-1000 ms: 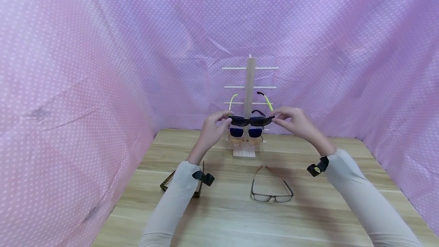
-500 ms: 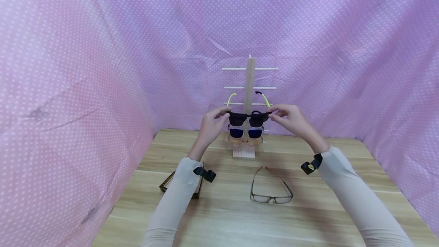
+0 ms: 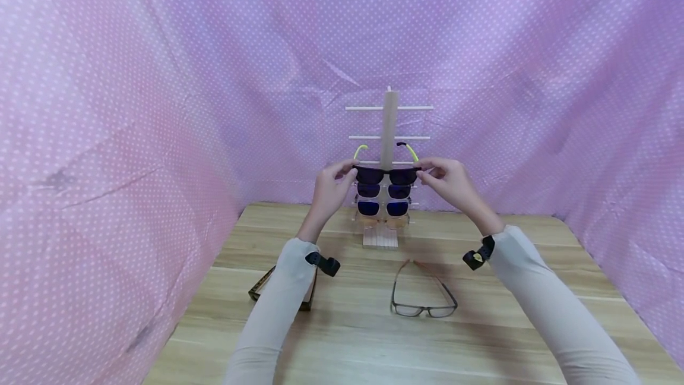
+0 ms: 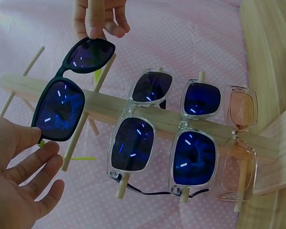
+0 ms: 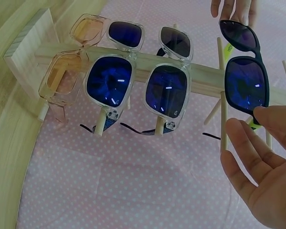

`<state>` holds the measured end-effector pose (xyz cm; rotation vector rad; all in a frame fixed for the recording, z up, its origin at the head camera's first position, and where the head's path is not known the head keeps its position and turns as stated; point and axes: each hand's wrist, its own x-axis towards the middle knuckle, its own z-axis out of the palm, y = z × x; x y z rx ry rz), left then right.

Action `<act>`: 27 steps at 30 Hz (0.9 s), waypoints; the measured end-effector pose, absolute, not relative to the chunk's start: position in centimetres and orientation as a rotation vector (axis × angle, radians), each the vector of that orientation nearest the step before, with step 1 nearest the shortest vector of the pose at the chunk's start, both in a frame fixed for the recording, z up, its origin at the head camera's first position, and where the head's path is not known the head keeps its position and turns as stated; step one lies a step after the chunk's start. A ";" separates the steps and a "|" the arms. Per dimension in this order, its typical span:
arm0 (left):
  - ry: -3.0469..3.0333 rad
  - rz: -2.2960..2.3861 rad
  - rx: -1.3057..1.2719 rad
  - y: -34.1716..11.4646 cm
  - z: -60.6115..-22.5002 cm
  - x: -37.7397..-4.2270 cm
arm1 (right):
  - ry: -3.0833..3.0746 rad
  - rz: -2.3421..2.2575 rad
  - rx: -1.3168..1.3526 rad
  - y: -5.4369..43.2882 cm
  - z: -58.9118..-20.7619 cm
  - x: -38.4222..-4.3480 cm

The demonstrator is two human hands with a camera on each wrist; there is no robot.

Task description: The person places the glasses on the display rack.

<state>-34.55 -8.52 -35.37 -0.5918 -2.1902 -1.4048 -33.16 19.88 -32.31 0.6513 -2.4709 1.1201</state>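
Dark-framed sunglasses (image 3: 370, 176) with yellow-green temples are held between both hands, in front of a wooden eyewear stand (image 3: 389, 129). My left hand (image 3: 331, 191) pinches one end of the frame between thumb and fingers. At the opposite end my right hand (image 3: 447, 183) does the same. The left wrist view shows the sunglasses (image 4: 60, 109) near a bare peg, and whether they touch it I cannot tell. Lower on the stand hang two clear-framed sunglasses with dark blue lenses (image 4: 133, 143) (image 4: 195, 157) and one clear orange-tinted pair (image 4: 238, 164).
Eyeglasses (image 3: 424, 310) with brown temples lie unfolded on the wooden table (image 3: 363, 337). Another dark patterned pair of glasses (image 3: 307, 303) lies partly hidden under the left forearm. Two bare white pegs (image 3: 414, 107) cross the stand's upper part. Pink dotted cloth (image 3: 342, 34) surrounds the table.
Both hands have lifted the sunglasses up along the stand. Their lenses have tipped to face forward more, and the upper clear-framed pair below has come into view.
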 end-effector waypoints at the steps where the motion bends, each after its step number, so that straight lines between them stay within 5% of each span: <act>1: -2.191 -1.402 -0.587 -8.5 -35.3 -34.6 | -2.469 1.128 0.645 19.8 -32.3 -33.2; 27: -2.179 -1.388 -0.509 -7.9 -35.2 -36.8 | -2.431 1.184 0.554 19.2 -32.6 -35.2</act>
